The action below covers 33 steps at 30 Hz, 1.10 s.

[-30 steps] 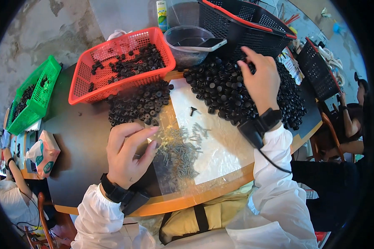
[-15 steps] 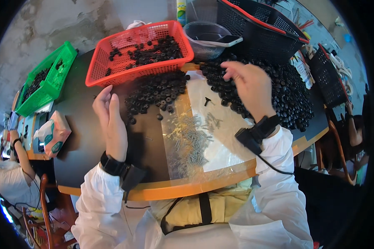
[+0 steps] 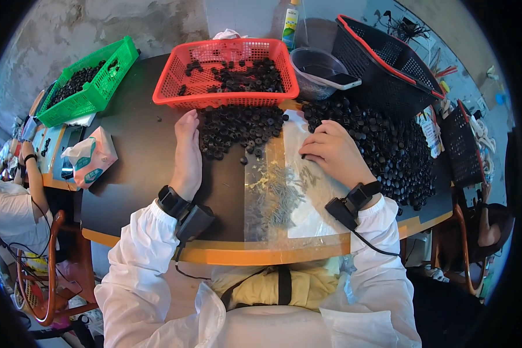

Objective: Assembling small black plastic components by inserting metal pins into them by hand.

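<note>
My left hand (image 3: 187,153) stands on edge over the dark table, fingers stretched out and holding nothing. Right beside it spreads a pile of small black ring-shaped pieces (image 3: 240,133). My right hand (image 3: 337,153) is lowered over a white sheet (image 3: 313,214), its fingertips pinched on a small black piece (image 3: 303,156) mostly hidden under them. Left of that hand lie many loose metal screws (image 3: 278,197) on clear plastic. A large heap of black round caps (image 3: 388,145) reaches up behind and to the right of my right hand.
Behind the rings sits a red basket (image 3: 226,100) with more black parts. A green basket (image 3: 95,95) and tissue pack (image 3: 95,159) stand left. A clear tub (image 3: 316,87) with a phone (image 3: 339,80) on it and a black basket (image 3: 383,75) are at back right. People sit at both sides.
My right hand has come down and left onto the black T-shaped piece lying on the sheet. My left hand has straightened beside the ring pile. The view has shifted a little.
</note>
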Each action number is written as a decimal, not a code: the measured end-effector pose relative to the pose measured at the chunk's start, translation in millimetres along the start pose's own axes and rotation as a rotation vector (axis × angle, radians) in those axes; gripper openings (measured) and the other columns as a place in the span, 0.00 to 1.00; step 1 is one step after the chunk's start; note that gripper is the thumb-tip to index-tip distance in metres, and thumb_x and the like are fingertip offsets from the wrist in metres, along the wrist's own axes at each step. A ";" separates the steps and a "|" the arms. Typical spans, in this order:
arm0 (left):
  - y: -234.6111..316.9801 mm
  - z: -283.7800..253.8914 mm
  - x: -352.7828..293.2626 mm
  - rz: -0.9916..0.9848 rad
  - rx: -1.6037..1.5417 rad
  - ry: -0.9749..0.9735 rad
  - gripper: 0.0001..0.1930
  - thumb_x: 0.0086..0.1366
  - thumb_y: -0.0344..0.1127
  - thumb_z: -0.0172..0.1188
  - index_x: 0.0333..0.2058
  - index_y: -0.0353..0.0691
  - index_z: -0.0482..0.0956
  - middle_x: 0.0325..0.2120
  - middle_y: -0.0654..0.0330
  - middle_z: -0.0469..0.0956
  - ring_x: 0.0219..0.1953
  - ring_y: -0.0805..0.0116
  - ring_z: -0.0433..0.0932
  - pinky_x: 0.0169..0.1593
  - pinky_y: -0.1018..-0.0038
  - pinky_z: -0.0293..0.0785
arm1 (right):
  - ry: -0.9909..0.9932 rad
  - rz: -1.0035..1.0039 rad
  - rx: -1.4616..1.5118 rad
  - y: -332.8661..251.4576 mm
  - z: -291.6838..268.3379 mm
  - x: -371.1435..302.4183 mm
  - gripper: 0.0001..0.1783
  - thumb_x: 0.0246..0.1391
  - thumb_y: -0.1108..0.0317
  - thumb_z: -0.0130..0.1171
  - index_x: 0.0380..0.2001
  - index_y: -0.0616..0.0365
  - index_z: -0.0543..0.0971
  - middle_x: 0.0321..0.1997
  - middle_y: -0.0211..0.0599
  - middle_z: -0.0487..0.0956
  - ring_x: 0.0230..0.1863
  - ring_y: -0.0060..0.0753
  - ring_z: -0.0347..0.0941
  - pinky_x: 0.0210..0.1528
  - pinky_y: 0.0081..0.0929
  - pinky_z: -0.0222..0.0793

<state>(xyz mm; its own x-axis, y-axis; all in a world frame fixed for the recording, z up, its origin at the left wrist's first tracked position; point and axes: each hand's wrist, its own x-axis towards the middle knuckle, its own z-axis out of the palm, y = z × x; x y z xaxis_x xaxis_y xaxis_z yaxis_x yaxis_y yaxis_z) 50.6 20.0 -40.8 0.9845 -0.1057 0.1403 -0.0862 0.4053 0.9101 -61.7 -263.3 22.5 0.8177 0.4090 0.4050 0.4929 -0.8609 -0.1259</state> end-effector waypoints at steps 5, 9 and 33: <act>0.0 4.6 -1.9 -0.013 -0.053 -0.030 0.26 0.74 0.50 0.43 0.61 0.37 0.62 0.62 0.58 0.61 0.66 0.65 0.56 0.71 0.68 0.43 | -0.021 -0.013 -0.045 -0.5 -0.2 6.5 0.06 0.41 0.70 0.66 0.26 0.53 0.81 0.34 0.24 0.79 0.43 0.35 0.70 0.53 0.33 0.65; -2.4 5.4 0.7 -0.027 -0.133 -0.031 0.27 0.73 0.50 0.44 0.61 0.37 0.62 0.62 0.57 0.62 0.66 0.64 0.56 0.71 0.68 0.42 | 0.051 -0.042 -0.019 -4.4 0.5 6.8 0.07 0.40 0.71 0.67 0.27 0.53 0.81 0.34 0.26 0.80 0.42 0.36 0.71 0.51 0.34 0.66; 19.0 9.6 -12.0 0.245 0.218 -0.001 0.09 0.70 0.33 0.48 0.45 0.39 0.71 0.42 0.64 0.68 0.45 0.75 0.67 0.54 0.76 0.61 | 0.082 0.240 -0.163 -12.8 0.7 -10.1 0.05 0.40 0.69 0.68 0.26 0.52 0.85 0.30 0.25 0.78 0.38 0.34 0.70 0.47 0.33 0.64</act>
<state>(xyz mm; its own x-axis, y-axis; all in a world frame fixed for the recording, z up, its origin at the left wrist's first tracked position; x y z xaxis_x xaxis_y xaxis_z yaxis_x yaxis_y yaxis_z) 35.7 20.2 -21.5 0.9301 -0.0298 0.3661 -0.3517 0.2147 0.9111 -76.1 -256.2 19.4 0.8750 0.1683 0.4538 0.2291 -0.9699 -0.0821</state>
